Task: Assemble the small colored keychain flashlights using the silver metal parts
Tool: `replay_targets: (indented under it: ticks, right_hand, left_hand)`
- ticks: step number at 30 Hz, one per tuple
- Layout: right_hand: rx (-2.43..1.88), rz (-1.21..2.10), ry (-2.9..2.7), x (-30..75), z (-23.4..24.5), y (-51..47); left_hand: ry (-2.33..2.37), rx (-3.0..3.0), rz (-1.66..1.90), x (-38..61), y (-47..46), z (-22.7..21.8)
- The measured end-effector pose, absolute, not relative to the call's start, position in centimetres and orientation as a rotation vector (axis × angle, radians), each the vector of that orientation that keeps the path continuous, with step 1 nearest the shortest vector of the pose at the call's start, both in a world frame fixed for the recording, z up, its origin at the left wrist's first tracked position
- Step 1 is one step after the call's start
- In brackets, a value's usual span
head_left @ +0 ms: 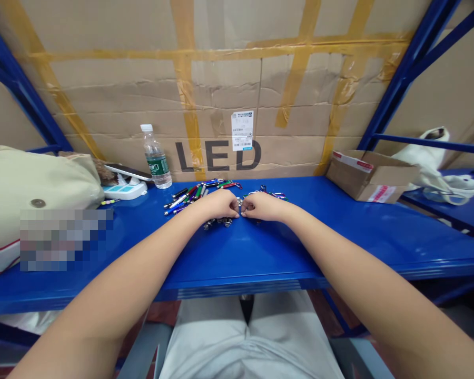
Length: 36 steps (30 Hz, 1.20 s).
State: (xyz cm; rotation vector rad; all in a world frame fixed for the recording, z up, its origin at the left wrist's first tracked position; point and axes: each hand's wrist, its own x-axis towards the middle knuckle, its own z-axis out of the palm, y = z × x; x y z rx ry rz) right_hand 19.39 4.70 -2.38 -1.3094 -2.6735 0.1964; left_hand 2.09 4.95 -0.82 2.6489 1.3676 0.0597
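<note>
Over the middle of the blue tabletop point(245, 252), my left hand point(224, 204) and my right hand point(257, 206) nearly meet, thumbs and fingertips pinched together. What they hold, if anything, is too small and covered to make out. Small silvery pieces point(239, 202) show between the two hands. Several shiny metal parts point(218, 223) lie beside and below my left hand. Behind it is a loose pile of slim coloured metal tubes point(189, 195) in blue, green, red, black and silver. More small coloured pieces point(278, 195) lie behind my right hand, partly hidden by it.
A water bottle point(157, 160) stands at the back left by a white power strip point(125, 190) with a phone point(128, 171) on it. A beige bag point(35, 195) fills the left end. An open cardboard box point(369, 176) sits at the right. A large taped carton point(221, 84) rises behind.
</note>
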Motion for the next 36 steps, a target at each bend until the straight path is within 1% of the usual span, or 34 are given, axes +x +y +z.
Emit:
replay_targets:
  ticks: [5,11,15,17,27,36]
  right_hand:
    - [-1.306,0.159,-2.655,19.3,-2.4,4.7]
    - [-1.212,0.246,-2.667,19.5,-1.9,4.3]
    - [-1.113,0.358,-2.705,20.2,-2.0,4.7]
    - [-1.122,0.364,-2.679,20.4,-2.1,5.0]
    - [-1.282,0.253,-2.712,19.8,-2.0,4.8]
    - [-1.364,0.315,-2.669,20.8,-2.3,5.7]
  left_hand:
    - [1.424,2.711,0.091,2.0,4.9,-1.1]
    - [1.374,2.806,0.062,1.9,4.3,-0.7]
    - [1.463,2.824,0.248,1.2,4.8,-0.1]
    - [1.535,2.815,0.299,0.8,5.4,0.0]
    - [1.579,2.684,0.139,0.6,6.8,-0.9]
    - [1.577,2.617,0.130,0.8,6.8,-1.1]
